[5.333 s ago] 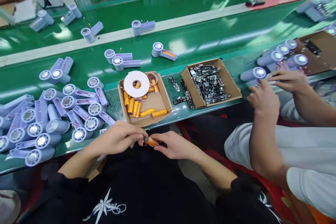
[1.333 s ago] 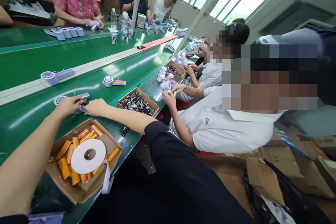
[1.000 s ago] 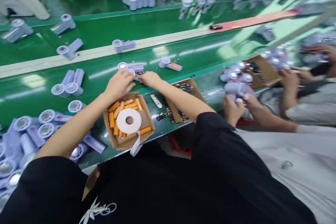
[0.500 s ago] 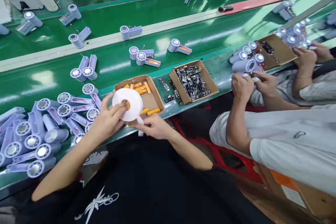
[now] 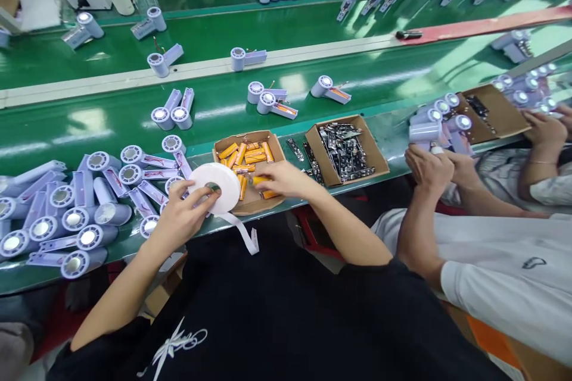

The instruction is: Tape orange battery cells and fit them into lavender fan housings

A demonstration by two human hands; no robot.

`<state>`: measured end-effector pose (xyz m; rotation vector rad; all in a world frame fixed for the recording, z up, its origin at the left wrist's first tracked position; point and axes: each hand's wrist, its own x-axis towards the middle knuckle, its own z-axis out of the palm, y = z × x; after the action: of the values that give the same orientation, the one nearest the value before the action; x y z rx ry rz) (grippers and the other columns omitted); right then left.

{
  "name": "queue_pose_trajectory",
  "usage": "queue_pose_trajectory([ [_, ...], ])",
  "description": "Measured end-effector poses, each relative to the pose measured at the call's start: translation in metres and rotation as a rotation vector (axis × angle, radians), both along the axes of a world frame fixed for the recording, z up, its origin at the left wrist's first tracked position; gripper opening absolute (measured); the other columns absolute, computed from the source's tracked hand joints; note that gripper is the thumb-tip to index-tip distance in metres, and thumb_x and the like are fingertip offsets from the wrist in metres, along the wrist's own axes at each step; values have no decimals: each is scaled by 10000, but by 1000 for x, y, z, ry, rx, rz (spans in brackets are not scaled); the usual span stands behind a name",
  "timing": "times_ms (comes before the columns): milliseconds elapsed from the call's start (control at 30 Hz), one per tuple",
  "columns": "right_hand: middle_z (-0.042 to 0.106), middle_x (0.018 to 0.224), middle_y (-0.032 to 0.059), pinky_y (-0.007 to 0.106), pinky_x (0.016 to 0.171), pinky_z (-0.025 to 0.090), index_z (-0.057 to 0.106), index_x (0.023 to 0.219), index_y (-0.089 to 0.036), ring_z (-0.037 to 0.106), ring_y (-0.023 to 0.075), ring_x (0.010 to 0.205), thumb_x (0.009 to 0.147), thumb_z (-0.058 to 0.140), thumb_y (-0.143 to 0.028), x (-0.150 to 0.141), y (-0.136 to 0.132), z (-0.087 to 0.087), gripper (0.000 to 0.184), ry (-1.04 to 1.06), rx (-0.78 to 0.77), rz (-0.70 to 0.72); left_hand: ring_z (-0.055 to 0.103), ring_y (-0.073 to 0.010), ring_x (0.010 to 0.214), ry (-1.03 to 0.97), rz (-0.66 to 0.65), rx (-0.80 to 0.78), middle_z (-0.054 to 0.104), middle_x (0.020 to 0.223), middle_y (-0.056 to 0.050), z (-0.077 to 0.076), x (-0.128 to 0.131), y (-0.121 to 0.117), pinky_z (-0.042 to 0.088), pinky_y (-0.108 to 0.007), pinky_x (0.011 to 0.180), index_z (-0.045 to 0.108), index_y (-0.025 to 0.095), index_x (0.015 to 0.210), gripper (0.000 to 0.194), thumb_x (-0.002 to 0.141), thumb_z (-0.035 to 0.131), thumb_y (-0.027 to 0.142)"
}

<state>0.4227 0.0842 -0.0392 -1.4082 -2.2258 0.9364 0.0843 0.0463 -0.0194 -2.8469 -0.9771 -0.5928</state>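
My left hand (image 5: 185,211) grips a large roll of white tape (image 5: 227,181), its fingers reaching into the core. A loose strip of tape (image 5: 243,232) hangs from the roll's underside and curls at its end. Over the right side of a shallow cardboard box (image 5: 257,207), my right hand (image 5: 283,178) has its fingertips closed on an orange battery (image 5: 259,180). More orange battery cells (image 5: 243,153) lie loose in that box. The tape roll covers the box's front left corner.
Many lilac fan housings (image 5: 74,214) are heaped at left; others stand on the green conveyor belt (image 5: 214,95). Right of the batteries is a box of black circuit boards (image 5: 344,152), with loose boards (image 5: 295,149) beside it. A co-worker's hands (image 5: 426,166) handle a housing at right.
My right hand has let go of the tape strip and moved right into the battery box. The strip now dangles freely. My left hand still holds the roll. The view has shifted.
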Motion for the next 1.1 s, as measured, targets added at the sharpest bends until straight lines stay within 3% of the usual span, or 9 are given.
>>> queue_pose_trajectory([
  [100, 872, 1021, 54, 371, 892, 679, 879, 1139, -229, 830, 252, 926, 855, 920, -433, 6, -8, 21, 352, 453, -36, -268, 653, -283, 1253, 104, -79, 10, 801, 1311, -59, 6, 0, -2, 539, -493, 1177, 671, 297, 1519, 616, 958, 634, 46],
  [167, 856, 962, 35, 363, 850, 683, 880, 1059, -228, 818, 270, 932, 804, 952, -480, -1, -12, 33, 366, 555, -50, -261, 687, -260, 1202, 166, -133, 6, 797, 1317, -54, 12, 3, 1, 519, -478, 1221, 665, 280, 1532, 623, 964, 614, 29],
  [267, 815, 859, 7, 346, 815, 666, 851, 919, -221, 799, 288, 949, 779, 965, -479, -15, -13, 41, 315, 517, -150, -135, 707, -260, 1189, 226, -163, -20, 784, 1329, -51, 25, 9, 8, 513, -497, 1256, 673, 282, 1517, 629, 954, 607, 8],
  [400, 794, 834, -8, 341, 813, 655, 822, 895, -219, 784, 259, 919, 785, 944, -513, -24, -20, 32, 337, 578, -317, -123, 717, -244, 1216, 291, -199, -49, 762, 1393, -5, 39, 9, 16, 524, -515, 1270, 621, 363, 1558, 699, 955, 571, 12],
  [567, 838, 879, 39, 370, 832, 686, 830, 966, -214, 813, 254, 924, 659, 977, -656, -38, -32, 12, 558, 1056, -337, -515, 721, -226, 1031, 223, -238, 53, 799, 1343, -22, 34, 29, 2, 598, -460, 1124, 696, 310, 1451, 578, 974, 566, 12],
  [667, 862, 940, 68, 390, 829, 712, 837, 912, -231, 830, 257, 935, 673, 974, -659, -29, -20, 19, 509, 1099, -255, -651, 678, -200, 895, 128, -330, 90, 829, 1254, 7, 29, 56, -6, 606, -405, 1051, 753, 260, 1327, 428, 1005, 589, 30],
  [833, 851, 1227, 73, 431, 1041, 681, 858, 1157, -294, 819, 249, 1155, 829, 886, -673, 29, -6, 49, 501, 1010, -92, -507, 680, -201, 987, 152, -347, 29, 809, 1328, 12, 43, 72, 17, 567, -360, 1069, 736, 246, 1360, 464, 1013, 565, -11],
  [1000, 867, 1103, 76, 427, 973, 691, 865, 1165, -251, 837, 275, 1065, 760, 947, -624, 50, -30, 41, 557, 820, -402, -267, 695, -207, 1043, 186, -323, -17, 804, 1334, 4, 50, 64, 35, 565, -402, 1137, 691, 288, 1443, 514, 1017, 594, 18],
  [1100, 840, 951, 36, 376, 864, 670, 863, 1033, -207, 809, 249, 931, 848, 873, -592, 42, -34, 37, 427, 722, -426, -184, 696, -203, 970, 231, -349, 65, 810, 1272, 8, 51, 69, 36, 576, -448, 1174, 706, 274, 1395, 485, 1020, 562, 2],
])
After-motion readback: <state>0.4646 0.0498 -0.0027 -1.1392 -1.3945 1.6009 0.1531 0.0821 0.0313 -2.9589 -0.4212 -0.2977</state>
